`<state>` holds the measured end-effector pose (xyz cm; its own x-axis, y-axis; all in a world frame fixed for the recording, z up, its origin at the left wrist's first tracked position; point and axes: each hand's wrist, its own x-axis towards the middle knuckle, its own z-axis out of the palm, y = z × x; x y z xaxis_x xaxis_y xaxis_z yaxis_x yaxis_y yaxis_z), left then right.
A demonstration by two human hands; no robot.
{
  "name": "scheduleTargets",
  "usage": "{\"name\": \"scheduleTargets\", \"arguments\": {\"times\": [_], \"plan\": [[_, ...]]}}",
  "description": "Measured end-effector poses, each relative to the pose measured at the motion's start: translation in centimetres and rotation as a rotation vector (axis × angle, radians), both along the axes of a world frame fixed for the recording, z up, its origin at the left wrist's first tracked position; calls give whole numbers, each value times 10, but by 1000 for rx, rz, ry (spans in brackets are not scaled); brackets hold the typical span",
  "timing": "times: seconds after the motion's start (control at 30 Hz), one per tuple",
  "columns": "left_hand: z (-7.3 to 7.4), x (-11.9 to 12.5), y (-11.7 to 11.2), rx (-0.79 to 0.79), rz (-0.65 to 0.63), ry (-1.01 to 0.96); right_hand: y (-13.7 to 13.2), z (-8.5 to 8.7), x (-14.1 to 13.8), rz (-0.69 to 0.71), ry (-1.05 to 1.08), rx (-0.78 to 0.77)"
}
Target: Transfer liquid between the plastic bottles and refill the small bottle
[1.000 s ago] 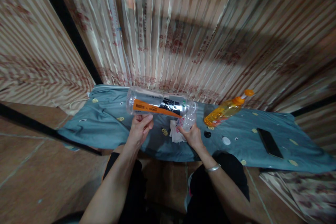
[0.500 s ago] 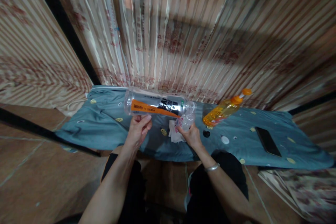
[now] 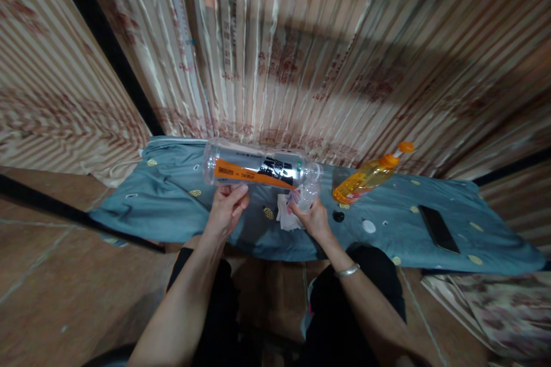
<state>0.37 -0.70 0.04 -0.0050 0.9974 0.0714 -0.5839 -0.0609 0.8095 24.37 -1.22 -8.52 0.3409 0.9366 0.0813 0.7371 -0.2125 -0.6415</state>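
Note:
My left hand [image 3: 228,206] is closed on the lower side of a large clear plastic bottle [image 3: 253,169] with an orange and black label. The bottle lies almost level above the cloth, its neck to the right. My right hand [image 3: 313,219] grips a smaller clear plastic bottle [image 3: 307,192], held upright, its top close to the large bottle's mouth. Whether the two mouths touch I cannot tell. Under the small bottle a crumpled white tissue [image 3: 284,215] lies on the cloth. Any liquid inside either clear bottle is hard to make out.
A bottle of yellow liquid with an orange pump-style top [image 3: 365,179] leans at the right. Near it lie a black cap [image 3: 338,216], a white cap [image 3: 369,226] and a dark phone [image 3: 438,229] on the green patterned cloth [image 3: 172,195]. Striped curtains [image 3: 301,69] hang behind.
Both hands keep their hold on the two clear bottles, with hardly any movement between them. The whole view has shifted slightly.

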Motion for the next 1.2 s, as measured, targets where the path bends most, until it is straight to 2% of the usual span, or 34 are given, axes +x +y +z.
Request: {"name": "scheduleTargets", "arguments": {"times": [0.3, 0.93, 1.2], "plan": [[0, 0, 0, -13, 7, 4, 0, -7, 1, -6, -11, 43], [-1, 0, 1, -22, -7, 0, -2, 4, -2, -8, 20, 5], [2, 1, -1, -19, 4, -7, 0, -2, 0, -5, 13, 51]]}}
